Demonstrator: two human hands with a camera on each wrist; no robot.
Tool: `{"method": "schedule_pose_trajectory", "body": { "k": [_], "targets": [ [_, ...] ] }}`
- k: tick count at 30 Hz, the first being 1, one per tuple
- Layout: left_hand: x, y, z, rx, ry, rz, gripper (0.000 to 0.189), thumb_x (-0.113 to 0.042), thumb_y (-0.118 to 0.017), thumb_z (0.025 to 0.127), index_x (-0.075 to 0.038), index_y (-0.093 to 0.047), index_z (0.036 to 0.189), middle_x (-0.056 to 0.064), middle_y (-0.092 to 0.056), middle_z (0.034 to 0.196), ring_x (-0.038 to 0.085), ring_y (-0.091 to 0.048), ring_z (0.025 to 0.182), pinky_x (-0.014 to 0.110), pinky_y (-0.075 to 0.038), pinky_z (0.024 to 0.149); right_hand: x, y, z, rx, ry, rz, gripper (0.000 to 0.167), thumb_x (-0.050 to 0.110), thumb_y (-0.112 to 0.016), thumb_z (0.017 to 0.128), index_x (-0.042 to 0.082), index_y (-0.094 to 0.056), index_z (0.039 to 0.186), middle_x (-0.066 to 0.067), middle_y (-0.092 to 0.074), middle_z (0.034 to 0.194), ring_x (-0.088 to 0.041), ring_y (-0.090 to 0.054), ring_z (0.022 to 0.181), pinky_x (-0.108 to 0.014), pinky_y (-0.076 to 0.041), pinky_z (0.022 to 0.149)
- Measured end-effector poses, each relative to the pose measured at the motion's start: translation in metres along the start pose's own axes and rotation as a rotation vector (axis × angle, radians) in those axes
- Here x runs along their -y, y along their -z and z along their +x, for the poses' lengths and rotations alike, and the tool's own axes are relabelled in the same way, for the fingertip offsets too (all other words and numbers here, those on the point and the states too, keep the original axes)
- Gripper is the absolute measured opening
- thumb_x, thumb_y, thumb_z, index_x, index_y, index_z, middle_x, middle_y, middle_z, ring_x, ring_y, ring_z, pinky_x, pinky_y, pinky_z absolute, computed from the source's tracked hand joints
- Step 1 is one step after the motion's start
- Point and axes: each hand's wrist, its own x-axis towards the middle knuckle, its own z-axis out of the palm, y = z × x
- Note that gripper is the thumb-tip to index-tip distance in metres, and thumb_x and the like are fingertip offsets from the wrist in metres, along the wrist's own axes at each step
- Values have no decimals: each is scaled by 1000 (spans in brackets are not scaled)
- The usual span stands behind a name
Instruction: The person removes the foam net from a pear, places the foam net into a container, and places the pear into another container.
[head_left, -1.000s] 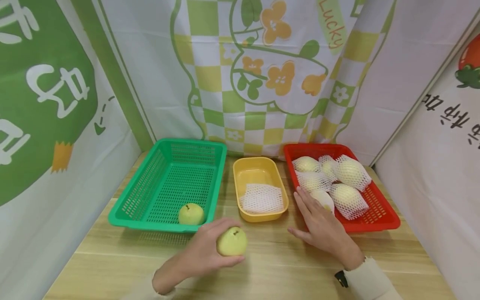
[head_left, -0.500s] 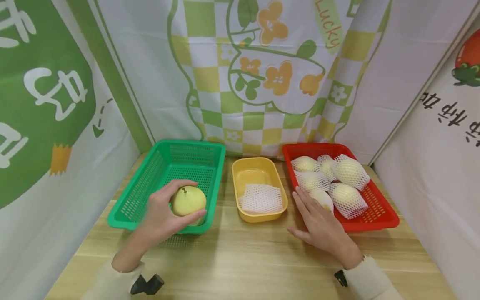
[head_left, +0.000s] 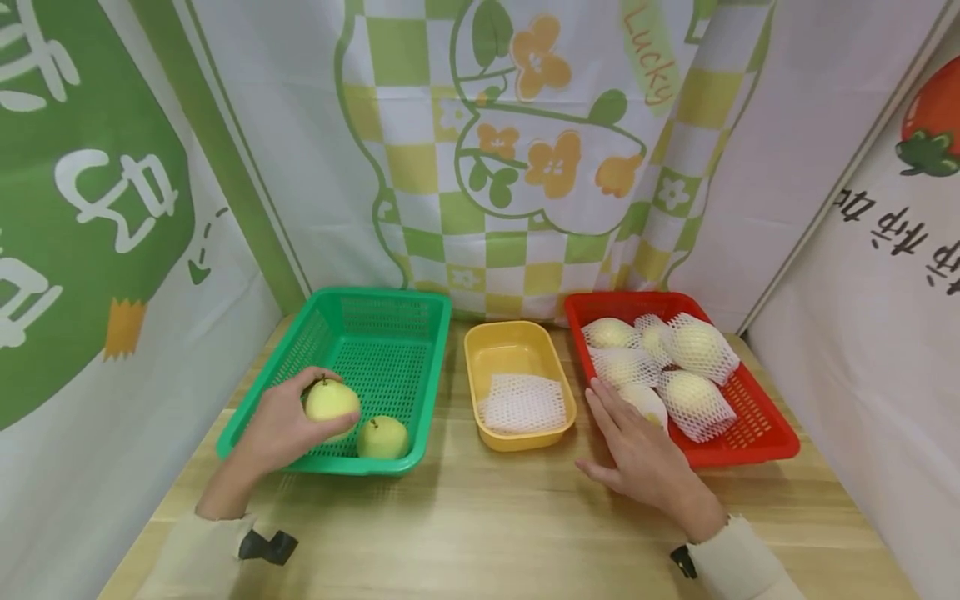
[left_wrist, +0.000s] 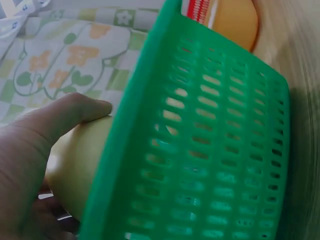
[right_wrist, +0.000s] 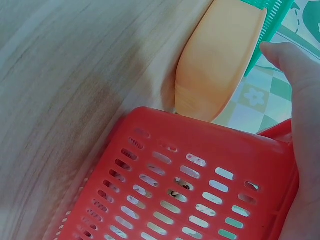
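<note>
My left hand [head_left: 279, 423] grips a yellow-green pear [head_left: 333, 402] between thumb and fingers, inside the front left part of the green basket [head_left: 437, 367]. In the left wrist view the basket wall [left_wrist: 200, 145] hides part of that pear. To its right, a second bare pear [head_left: 383, 437] sits in the basket's front corner. My right hand [head_left: 641, 454], its fingers extended, rests at the front left corner of the red basket [head_left: 776, 446]. Beside those fingers lies a pear [head_left: 643, 404], among several others in white foam nets [head_left: 696, 404].
Between the baskets stands a yellow tray [head_left: 513, 337] with white foam netting [head_left: 525, 404] in it. All three containers stand on a wooden table [head_left: 495, 517]. A patterned cloth [head_left: 420, 158] hangs behind, and printed white sheets close off both sides.
My left hand has carried its pear left from above the table, past the resting pear, to the green basket's left part. The right hand has stayed at the red basket.
</note>
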Motion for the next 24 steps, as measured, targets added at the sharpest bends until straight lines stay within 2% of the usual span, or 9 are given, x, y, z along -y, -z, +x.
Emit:
{"method": "schedule_pose_trajectory", "body": {
  "k": [5, 8, 15, 20, 24],
  "targets": [
    [15, -9, 8, 83, -8, 53, 65, -38, -86, 84, -4, -62, 134, 20, -72, 114, 22, -64, 82, 32, -52, 59, 1, -1, 0, -25, 12, -21, 103, 56, -78, 90, -3, -35, 161, -21, -34, 171, -37, -40, 155, -51, -44, 122],
    [20, -12, 11, 121, -29, 68, 64, -37, -87, 82, -1, -65, 130, 21, -72, 113, 21, -64, 80, 31, -53, 58, 1, 0, -1, -29, 17, -27, 102, 56, -78, 90, -3, -35, 161, -21, -35, 170, -38, -40, 155, -51, -44, 121],
    [27, -12, 16, 274, -94, 127, 56, -41, -93, 77, -5, -71, 114, 10, -68, 102, 17, -59, 82, 28, -52, 61, 2, 0, 0, -23, 12, -22, 101, 55, -78, 90, -4, -36, 160, -22, -35, 170, -39, -41, 155, -53, -45, 121],
    [29, -12, 22, 391, -104, 92, 50, -37, -94, 76, -6, -71, 107, 7, -65, 99, 16, -56, 82, 26, -51, 60, 2, -1, 0, -13, -1, -13, 102, 55, -79, 89, -3, -36, 161, -21, -35, 170, -38, -40, 155, -53, -44, 121],
    [29, -14, 28, 434, -122, 64, 44, -30, -96, 75, -6, -71, 102, 6, -68, 99, 16, -56, 87, 25, -51, 67, 2, 0, 0, 11, -6, -3, 100, 55, -76, 91, -3, -35, 162, -21, -32, 171, -38, -38, 157, -53, -43, 122]
  ]
}}
